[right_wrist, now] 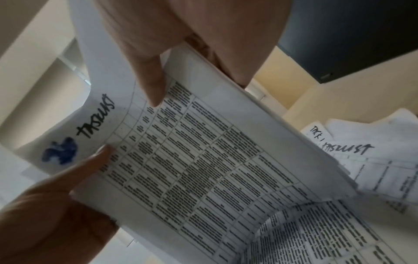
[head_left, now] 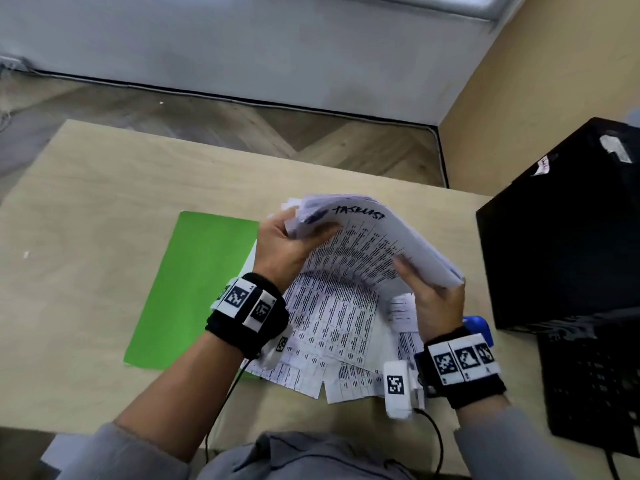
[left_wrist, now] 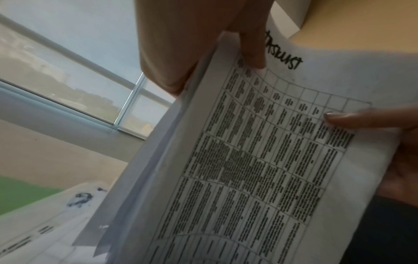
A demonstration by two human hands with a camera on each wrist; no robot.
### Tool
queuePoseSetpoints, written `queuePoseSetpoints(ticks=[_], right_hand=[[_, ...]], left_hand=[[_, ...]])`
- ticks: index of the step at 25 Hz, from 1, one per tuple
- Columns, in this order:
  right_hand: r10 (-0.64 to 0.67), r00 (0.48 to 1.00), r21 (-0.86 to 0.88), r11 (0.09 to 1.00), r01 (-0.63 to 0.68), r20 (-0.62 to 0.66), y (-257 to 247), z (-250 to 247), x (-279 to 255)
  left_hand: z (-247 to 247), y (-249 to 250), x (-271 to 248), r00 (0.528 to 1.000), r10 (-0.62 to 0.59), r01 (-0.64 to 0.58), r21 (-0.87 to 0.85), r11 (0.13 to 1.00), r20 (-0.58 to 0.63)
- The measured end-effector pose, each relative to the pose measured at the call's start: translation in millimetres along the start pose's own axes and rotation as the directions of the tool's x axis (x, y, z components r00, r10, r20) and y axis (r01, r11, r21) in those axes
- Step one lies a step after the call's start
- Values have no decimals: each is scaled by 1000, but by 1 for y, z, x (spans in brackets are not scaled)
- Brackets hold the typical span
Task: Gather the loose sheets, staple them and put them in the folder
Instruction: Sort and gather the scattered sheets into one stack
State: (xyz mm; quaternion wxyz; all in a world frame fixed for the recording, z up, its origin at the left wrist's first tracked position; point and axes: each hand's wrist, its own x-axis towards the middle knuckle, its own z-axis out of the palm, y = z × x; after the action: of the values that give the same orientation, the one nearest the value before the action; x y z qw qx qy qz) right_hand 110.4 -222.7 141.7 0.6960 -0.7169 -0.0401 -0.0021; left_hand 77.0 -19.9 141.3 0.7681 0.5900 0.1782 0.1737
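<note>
Both hands hold a stack of printed sheets (head_left: 370, 244) headed "TASKLIST", lifted above the table and bowed. My left hand (head_left: 287, 247) grips its left edge, thumb on top (left_wrist: 253, 53), fingers behind. My right hand (head_left: 433, 299) grips the right edge, thumb on the printed face (right_wrist: 151, 85). More loose sheets (head_left: 332, 327) lie fanned out on the table under the stack, some seen in the right wrist view as loose sheets (right_wrist: 361, 151). A green folder (head_left: 194, 289) lies flat to the left. A blue stapler (head_left: 479, 327) peeks out beside my right wrist, mostly hidden.
A black computer tower (head_left: 568, 230) stands at the table's right edge, with a black keyboard (head_left: 588, 382) in front of it. The wooden table (head_left: 76, 237) ends close behind the papers. Cables run from both wrist bands toward my body.
</note>
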Motion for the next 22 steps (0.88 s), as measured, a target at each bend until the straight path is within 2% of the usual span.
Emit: queuePoseSetpoints(ticks=[4, 6, 8, 9, 11, 13, 14, 15, 16, 17, 18, 19, 20, 22], right_hand=[[22, 998, 62, 998, -19, -55, 0, 2, -3], [99, 995, 14, 995, -100, 17, 9, 3, -9], [225, 974, -21, 974, -225, 7, 24, -2, -7], [220, 974, -47, 974, -223, -54, 28, -7, -4], [124, 959, -126, 979, -160, -254, 32, -23, 7], [74, 895, -148, 977, -153, -440, 41, -51, 20], [122, 868, -114, 973, -199, -481, 46, -64, 26], [214, 846, -95, 951, -295, -488, 61, -78, 30], [323, 820, -145, 890, -433, -473, 67, -85, 32], [441, 780, -266, 767, -584, -443, 84, -91, 29], [541, 737, -394, 625, -674, -405, 96, -90, 24], [610, 704, -475, 529, -703, -364, 108, -89, 19], [669, 680, -475, 513, -715, -300, 117, -82, 12], [729, 656, -400, 552, -732, -195, 129, -67, 4]], left_hand=[[1, 2, -4, 999, 30, -29, -53, 998, 20], [1, -5, -6, 998, -68, 69, -68, 995, 18], [-5, -28, -4, 970, -241, 238, 68, 969, 44], [-11, -43, -1, 946, -317, 298, 206, 932, 65], [-26, -73, 9, 914, -405, 333, 506, 796, 34], [-37, -94, 15, 910, -401, 358, 697, 622, -109], [-40, -101, 17, 910, -381, 365, 749, 553, -162], [-40, -106, 20, 910, -370, 365, 787, 497, -188], [-38, -110, 22, 908, -371, 358, 822, 442, -196], [-35, -113, 24, 904, -380, 348, 856, 381, -198], [-31, -114, 26, 903, -379, 335, 885, 323, -204], [-26, -115, 28, 906, -362, 330, 901, 283, -218], [-22, -115, 30, 915, -329, 328, 907, 264, -234], [-16, -117, 32, 928, -260, 335, 904, 264, -268]])
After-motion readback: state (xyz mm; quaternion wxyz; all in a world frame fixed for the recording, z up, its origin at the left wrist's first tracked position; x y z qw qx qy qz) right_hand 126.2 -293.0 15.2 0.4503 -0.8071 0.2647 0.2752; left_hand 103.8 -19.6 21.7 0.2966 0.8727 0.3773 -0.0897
